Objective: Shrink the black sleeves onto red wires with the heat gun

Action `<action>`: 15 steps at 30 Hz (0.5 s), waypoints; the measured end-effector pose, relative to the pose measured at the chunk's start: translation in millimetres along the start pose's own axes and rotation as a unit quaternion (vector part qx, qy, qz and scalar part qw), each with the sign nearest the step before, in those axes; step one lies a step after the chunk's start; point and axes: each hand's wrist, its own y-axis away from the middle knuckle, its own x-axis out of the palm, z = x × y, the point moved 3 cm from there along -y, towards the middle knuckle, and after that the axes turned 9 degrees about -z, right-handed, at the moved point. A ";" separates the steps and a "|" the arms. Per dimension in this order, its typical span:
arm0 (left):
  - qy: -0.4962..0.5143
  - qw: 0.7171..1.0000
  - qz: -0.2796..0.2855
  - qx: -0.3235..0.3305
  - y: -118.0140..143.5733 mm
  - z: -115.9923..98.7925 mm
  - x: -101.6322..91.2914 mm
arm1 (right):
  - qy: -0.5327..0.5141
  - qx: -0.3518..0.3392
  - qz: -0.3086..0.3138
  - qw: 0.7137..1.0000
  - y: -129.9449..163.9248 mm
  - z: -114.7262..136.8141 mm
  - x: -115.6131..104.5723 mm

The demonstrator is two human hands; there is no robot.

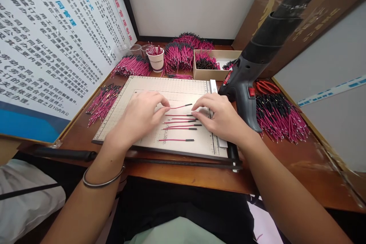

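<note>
My left hand (145, 114) pinches the bare end of a short red wire (178, 106), whose black-sleeved end points right. Just right of that black end is my right hand (213, 112), its thumb and forefinger a little apart, near the black tip of another wire (180, 115). I see nothing held in it. Several similar red wires with black ends lie in rough rows below, the lowest one (174, 140) apart from the others. All of them rest on a beige paper-cutter board (143, 84) printed with a grid.
A black heat gun (246, 80) stands at the right, beside red-handled pliers (267, 87) and a wire pile (280, 118). Behind the board are more wire bundles (178, 55), a paper cup (156, 63) and a cardboard box (207, 75). The cutter's arm (183, 163) runs along the front.
</note>
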 end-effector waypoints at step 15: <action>0.092 0.991 0.000 0.095 1.0 -22.7 8.8 | -0.010 -0.105 -0.075 0.992 3.4 4.0 -4.3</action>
